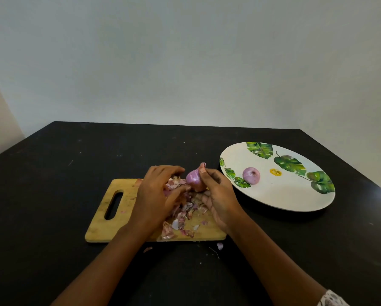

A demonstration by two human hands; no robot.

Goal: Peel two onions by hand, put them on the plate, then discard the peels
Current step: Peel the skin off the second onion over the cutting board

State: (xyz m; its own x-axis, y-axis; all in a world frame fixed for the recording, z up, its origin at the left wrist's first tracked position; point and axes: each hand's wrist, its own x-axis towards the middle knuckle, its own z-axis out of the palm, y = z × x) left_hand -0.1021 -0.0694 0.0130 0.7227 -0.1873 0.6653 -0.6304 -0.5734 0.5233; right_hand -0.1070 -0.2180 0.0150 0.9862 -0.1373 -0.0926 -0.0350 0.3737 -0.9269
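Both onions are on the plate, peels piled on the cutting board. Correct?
No. The head view shows only one onion on the plate; the second onion is held by the left hand and right hand over the cutting board. The peels are piled on the board, as stated.

Both forearms bare, running in from the near edge. Left hand (156,191) and right hand (218,195): short nails. Right arm only: sleeve (333,299) at near-right corner, pale fabric, fine greyish lace-like print.
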